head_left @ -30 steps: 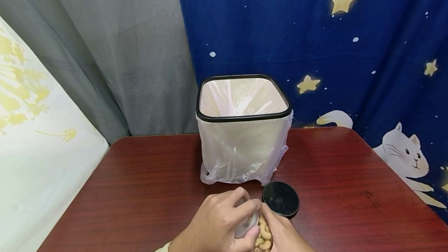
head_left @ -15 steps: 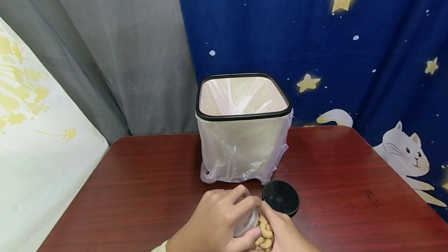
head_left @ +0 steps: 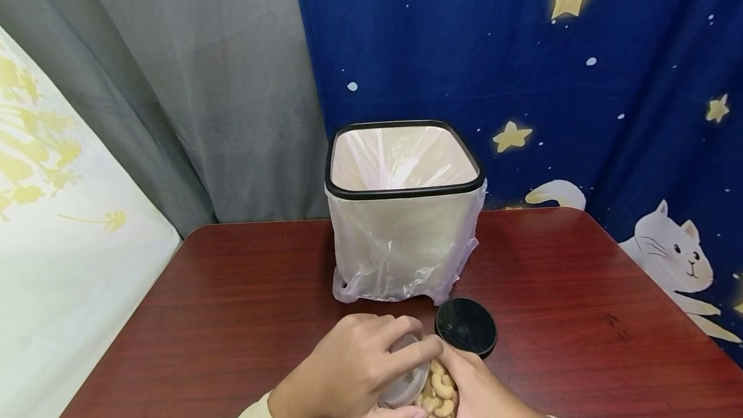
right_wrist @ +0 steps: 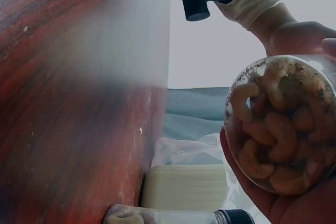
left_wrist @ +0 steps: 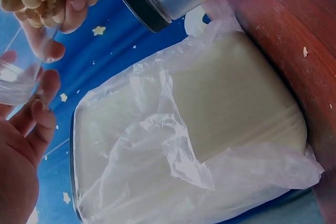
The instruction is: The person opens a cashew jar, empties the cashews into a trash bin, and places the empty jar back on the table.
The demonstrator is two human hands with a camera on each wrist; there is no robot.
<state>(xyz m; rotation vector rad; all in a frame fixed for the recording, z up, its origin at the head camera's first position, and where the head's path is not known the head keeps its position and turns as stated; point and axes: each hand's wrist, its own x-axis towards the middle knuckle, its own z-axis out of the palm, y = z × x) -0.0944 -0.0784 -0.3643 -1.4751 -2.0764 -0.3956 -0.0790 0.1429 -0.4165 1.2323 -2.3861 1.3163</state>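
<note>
At the front edge of the head view my left hand point(head_left: 348, 363) curls its fingers around a clear, round, rimmed plastic piece point(head_left: 403, 389). My right hand point(head_left: 482, 389) grips a clear jar of cashews point(right_wrist: 278, 124) close beside it. The cashews point(head_left: 442, 392) show between the two hands. In the right wrist view the jar's round bottom faces the camera, with nuts and dark crumbs behind it. The left wrist view has the clear piece right by the jar's edge, with left fingertips at it. The right hand's fingers are partly hidden behind the jar.
A second cashew jar with a black lid point(head_left: 465, 326) stands just beyond the right hand. Behind it is a bin point(head_left: 403, 195) with a black rim and a thin plastic bag liner. The dark red table point(head_left: 249, 302) ends at grey and blue curtains.
My left hand's fingers have shifted slightly right and its thumb lower, so more of the clear piece and of the cashews shows. The right hand has barely moved.
</note>
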